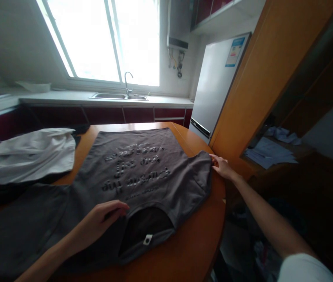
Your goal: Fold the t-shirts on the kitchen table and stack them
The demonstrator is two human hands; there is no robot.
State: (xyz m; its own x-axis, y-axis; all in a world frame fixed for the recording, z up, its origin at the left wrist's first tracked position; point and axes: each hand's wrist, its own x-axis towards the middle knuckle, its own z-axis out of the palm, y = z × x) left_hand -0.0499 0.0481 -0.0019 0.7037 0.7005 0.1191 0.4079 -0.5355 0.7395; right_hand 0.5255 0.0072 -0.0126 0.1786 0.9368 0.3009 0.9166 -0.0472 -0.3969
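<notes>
White sleeve point(306, 269): on the person's right arm, lower right corner.
Shirt point(181, 188): dark grey, print up, spread on the table, neck opening point(144, 225) toward the camera; an uneven pull could skew it.
Left hand point(107, 215): fingers curled narrow, just beside the neck opening; whether they grip cloth, I cannot tell.
Right hand point(221, 166): fingertips close together at the shirt's cuff point(209, 162) — whether pinching or only touching, I cannot tell.
Table point(204, 231): wooden, its curved rim near the cuff; a tug outward could drop cloth over it.
Pale cloth point(34, 152): left, near the shirt — a careless sweep could catch it.
Counter point(172, 101): under the window point(102, 39), well apart.
</notes>
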